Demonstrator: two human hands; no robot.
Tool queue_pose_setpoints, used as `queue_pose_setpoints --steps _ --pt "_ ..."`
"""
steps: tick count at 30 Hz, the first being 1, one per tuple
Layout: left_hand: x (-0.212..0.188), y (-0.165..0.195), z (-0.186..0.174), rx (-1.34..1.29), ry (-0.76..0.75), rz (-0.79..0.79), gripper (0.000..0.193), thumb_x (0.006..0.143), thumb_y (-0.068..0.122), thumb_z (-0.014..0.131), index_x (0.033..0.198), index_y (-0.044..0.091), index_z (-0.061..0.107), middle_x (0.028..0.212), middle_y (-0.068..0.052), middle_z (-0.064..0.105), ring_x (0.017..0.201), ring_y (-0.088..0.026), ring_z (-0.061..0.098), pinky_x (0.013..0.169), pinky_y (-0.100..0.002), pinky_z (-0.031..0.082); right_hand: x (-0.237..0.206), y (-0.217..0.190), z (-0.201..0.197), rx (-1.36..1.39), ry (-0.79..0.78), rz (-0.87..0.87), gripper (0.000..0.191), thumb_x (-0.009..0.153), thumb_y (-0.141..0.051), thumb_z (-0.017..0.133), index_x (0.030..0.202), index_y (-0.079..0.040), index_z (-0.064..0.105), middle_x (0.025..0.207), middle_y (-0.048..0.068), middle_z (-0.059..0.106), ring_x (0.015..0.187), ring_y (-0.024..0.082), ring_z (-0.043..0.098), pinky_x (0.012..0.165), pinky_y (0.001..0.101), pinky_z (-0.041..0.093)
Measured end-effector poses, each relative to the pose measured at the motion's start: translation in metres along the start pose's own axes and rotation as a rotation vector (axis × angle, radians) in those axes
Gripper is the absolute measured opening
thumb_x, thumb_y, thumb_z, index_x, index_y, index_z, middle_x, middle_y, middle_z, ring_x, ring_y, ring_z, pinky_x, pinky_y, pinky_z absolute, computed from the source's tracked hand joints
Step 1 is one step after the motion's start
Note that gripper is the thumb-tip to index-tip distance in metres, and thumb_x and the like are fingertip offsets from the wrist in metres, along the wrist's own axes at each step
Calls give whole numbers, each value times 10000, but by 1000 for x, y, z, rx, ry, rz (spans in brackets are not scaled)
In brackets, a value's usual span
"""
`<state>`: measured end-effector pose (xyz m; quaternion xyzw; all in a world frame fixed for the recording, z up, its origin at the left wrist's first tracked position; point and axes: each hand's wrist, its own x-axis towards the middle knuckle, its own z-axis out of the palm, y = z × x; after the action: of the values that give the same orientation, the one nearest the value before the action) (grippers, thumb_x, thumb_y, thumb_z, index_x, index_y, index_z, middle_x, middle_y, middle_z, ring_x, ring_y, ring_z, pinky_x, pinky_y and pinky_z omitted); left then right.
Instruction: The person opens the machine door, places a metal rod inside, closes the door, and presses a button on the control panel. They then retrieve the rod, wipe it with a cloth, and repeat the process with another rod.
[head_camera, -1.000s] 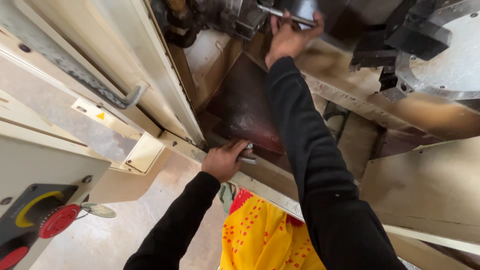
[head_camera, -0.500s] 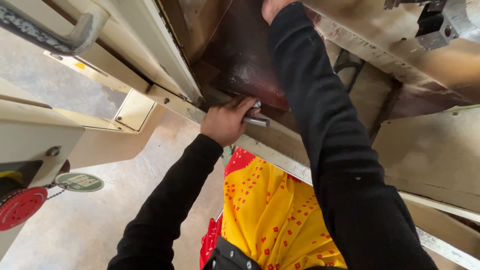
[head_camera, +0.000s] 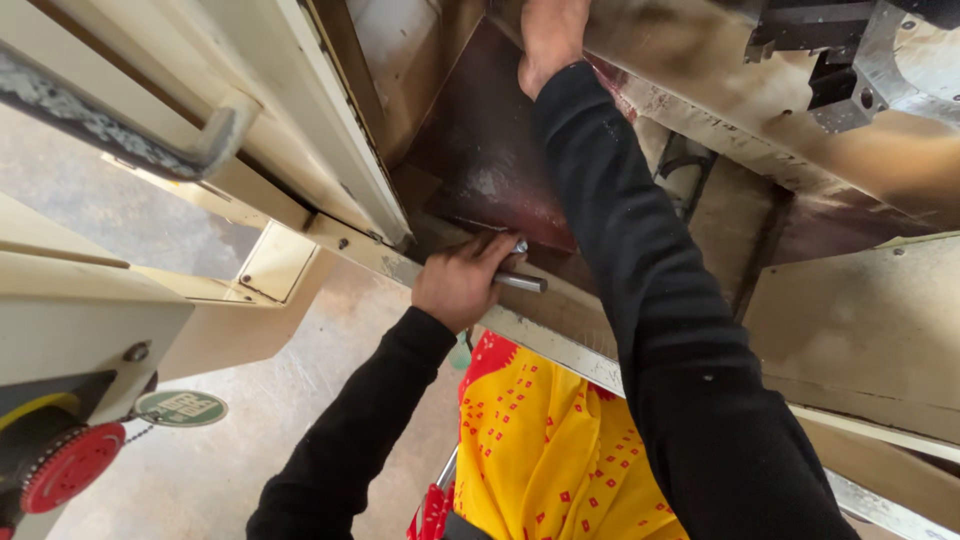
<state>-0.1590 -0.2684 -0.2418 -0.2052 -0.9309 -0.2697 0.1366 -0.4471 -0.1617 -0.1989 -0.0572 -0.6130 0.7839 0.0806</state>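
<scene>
My left hand rests on the lower sill of an open machine housing, its fingers closed round a short grey metal rod that sticks out to the right. My right arm, in a black sleeve, reaches up into the machine over a dark red-brown panel. Of my right hand I see only the wrist and back at the top edge. Its fingers are cut off by the frame, so what they hold is hidden.
A cream machine door with a grey bar handle stands open at the left. A red round knob and a green oval tag sit at lower left. Yellow red-dotted cloth hangs below me. A metal bracket is at upper right.
The view has tipped down and come closer. My right hand, seen earlier on a metal bar up in the machine, has slid mostly out of the top edge. My left hand stays on the rod.
</scene>
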Motion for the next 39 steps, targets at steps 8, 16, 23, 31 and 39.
queue_pose_setpoints --steps 8,16,23,31,39 --pt "-1 -9 7 -20 0 6 636 740 103 738 1361 156 608 1295 -139 690 996 -310 739 821 -399 611 6 -8 14 30 -7 -25 366 940 -73 531 1297 -32 459 1078 120 563 924 215 526 785 352 502" --pt "0 3 -3 -44 5 -63 563 795 126 732 1344 159 614 1250 -151 700 949 -333 733 801 -423 602 -12 -40 -12 11 -70 7 725 865 -36 556 1496 -258 277 1218 -43 579 815 149 576 624 309 485" --pt "2 11 -9 -100 20 -98 452 857 141 711 1297 186 616 1201 -96 723 918 -337 722 774 -440 592 23 -84 -48 89 -98 -246 237 953 145 553 1088 13 697 984 162 790 780 217 800 695 330 654" --pt "-6 27 -8 -43 -172 -267 526 853 157 696 1363 234 596 1098 -120 720 916 -369 703 802 -474 569 -26 -109 -56 -6 -10 -262 297 900 -34 749 1169 -69 627 868 46 686 603 97 587 457 255 414" --pt "0 95 -6 -553 275 -195 180 982 118 630 1160 127 655 1044 -93 727 964 -264 659 867 -364 546 -277 -127 -193 -651 -381 -499 247 875 -53 761 1119 -78 732 972 56 724 767 136 695 693 290 568"
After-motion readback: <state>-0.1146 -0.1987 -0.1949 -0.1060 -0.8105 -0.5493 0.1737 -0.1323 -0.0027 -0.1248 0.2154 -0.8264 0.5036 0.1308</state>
